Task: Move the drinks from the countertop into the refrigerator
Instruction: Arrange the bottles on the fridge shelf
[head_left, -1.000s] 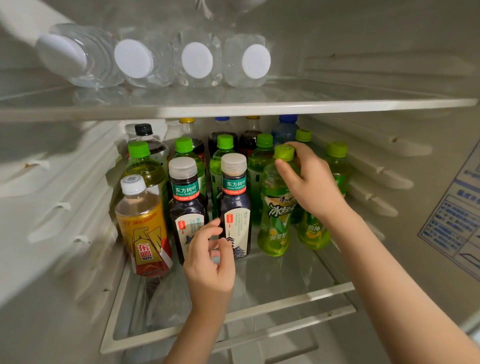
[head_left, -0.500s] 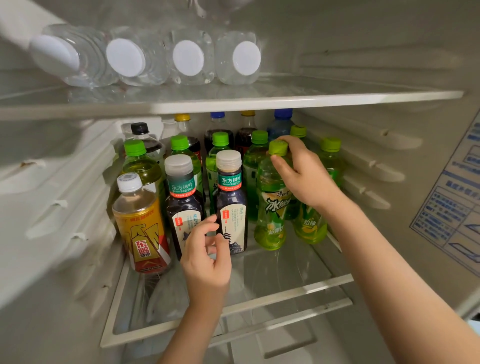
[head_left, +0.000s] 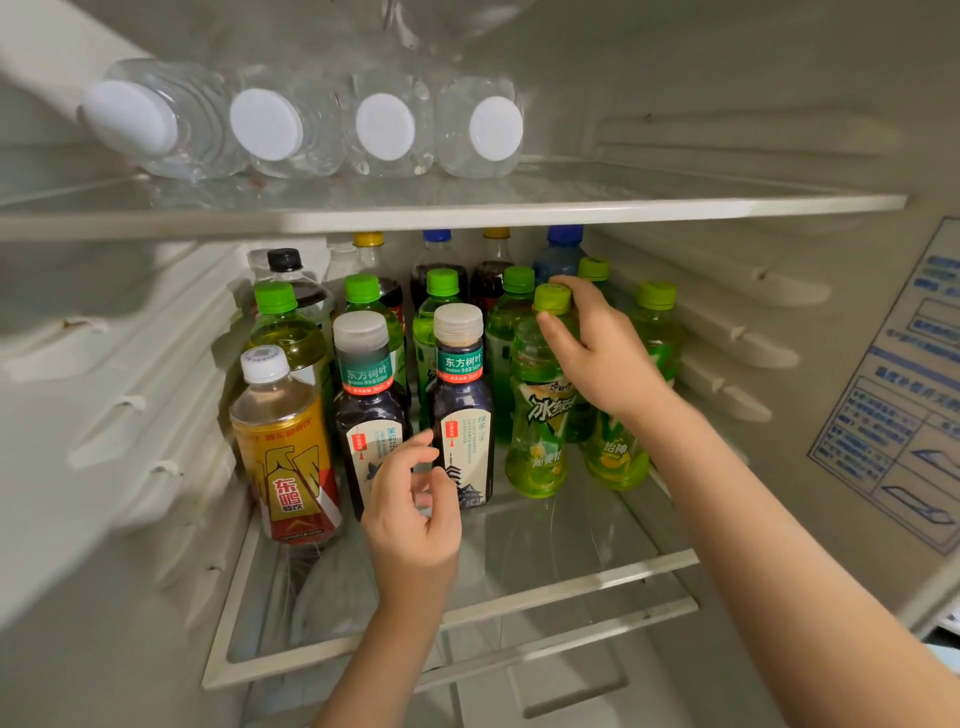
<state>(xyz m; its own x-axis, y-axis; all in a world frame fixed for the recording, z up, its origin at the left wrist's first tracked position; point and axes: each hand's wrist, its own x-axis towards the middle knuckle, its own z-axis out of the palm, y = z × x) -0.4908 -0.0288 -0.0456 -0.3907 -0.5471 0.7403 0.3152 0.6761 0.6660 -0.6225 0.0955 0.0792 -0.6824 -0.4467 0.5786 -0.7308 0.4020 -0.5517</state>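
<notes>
Clear glass shelf (head_left: 571, 535); right hand (head_left: 608, 358) grips waisted green plastic bottle (head_left: 540, 431).

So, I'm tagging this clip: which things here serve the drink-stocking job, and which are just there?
Job: right hand gripping the green tea bottle; left hand, empty; dark tea bottles; yellow bottle; glass shelf.
Just there: wall label; side rails.

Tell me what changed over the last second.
Nothing visibly moved. The right hand still grips the green iced-tea bottle at its neck, the bottle standing in the same spot on the lower shelf. The left hand still hovers, fingers loosely curled, before the two dark tea bottles.
</notes>
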